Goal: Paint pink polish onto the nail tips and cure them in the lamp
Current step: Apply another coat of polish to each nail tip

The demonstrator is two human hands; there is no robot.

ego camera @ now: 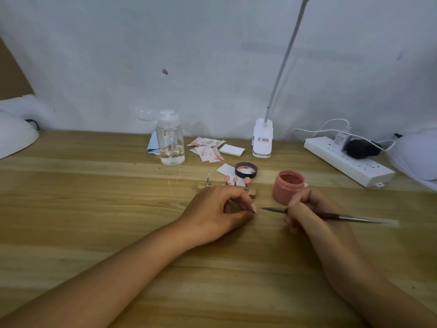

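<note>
My left hand (220,213) rests on the wooden table and pinches a small pink nail tip (253,207) between thumb and fingers. My right hand (307,210) grips a thin brush (343,217), whose point sits just right of that tip. Behind my left hand a wooden stand (253,192) carries three pink nail tips (247,180) and one clear tip (208,176) on pins. An open jar of pink polish (288,185) stands beside my right hand, with its black lid (246,170) lying behind. A white curing lamp (14,136) sits at the far left edge.
A clear pump bottle (170,140), stained paper wipes (208,149), a white pad (231,149) and a clip-on desk lamp (262,140) stand at the back. A white power strip (347,159) with a black plug lies at the right, near another white dome (418,157).
</note>
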